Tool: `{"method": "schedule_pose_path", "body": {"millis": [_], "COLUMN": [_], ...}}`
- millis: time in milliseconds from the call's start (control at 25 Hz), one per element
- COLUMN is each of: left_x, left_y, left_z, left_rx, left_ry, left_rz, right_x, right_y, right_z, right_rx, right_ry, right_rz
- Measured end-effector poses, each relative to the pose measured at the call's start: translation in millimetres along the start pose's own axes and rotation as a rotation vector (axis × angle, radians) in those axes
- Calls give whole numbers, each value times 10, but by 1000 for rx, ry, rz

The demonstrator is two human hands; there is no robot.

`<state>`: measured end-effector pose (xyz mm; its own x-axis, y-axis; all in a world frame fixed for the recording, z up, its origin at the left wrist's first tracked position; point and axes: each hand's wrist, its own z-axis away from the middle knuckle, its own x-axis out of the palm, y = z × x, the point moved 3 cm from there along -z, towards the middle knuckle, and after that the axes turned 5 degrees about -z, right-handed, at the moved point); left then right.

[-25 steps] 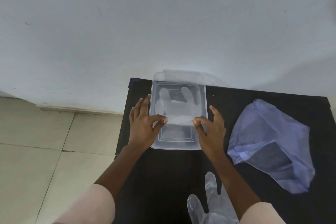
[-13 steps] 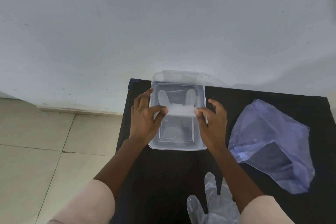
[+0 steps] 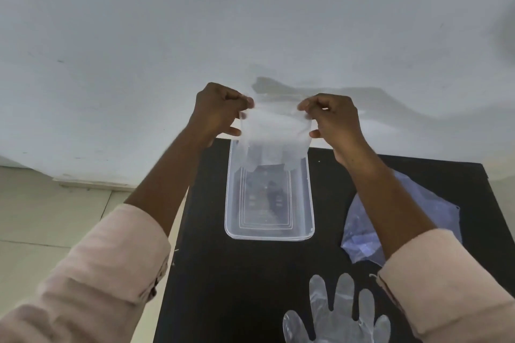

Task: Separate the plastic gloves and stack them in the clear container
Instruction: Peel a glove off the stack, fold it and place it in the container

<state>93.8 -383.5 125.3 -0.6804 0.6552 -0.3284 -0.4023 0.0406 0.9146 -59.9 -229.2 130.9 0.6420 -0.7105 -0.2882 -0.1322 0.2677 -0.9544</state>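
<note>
Overhead, glove point(image 3: 274, 135) between both grips

The person wore a pale pink long-sleeved top; the left sleeve point(image 3: 92, 267) was pushed up to mid-forearm, bunched in soft folds, with a cuff edge showing small dark buttons; the right sleeve point(image 3: 443, 284) was likewise rolled back, its cuff folded thick; both forearms and hands were bare, without rings or watch.
</note>
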Motion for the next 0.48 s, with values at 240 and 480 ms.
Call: {"method": "schedule_pose_path", "body": {"millis": [240,480], "left_x": [-38,-67], "left_y": [175,282], "left_z": [-47,237], "left_rx": [-46,167], "left_ry": [-58,137], "left_rz": [91,-284], "right_x": [-63,-108], "right_y": [-112,-92], "right_z": [-38,158], "right_rx": [-3,-101], "right_ry": [13,13], "right_rz": [-124,-127]}}
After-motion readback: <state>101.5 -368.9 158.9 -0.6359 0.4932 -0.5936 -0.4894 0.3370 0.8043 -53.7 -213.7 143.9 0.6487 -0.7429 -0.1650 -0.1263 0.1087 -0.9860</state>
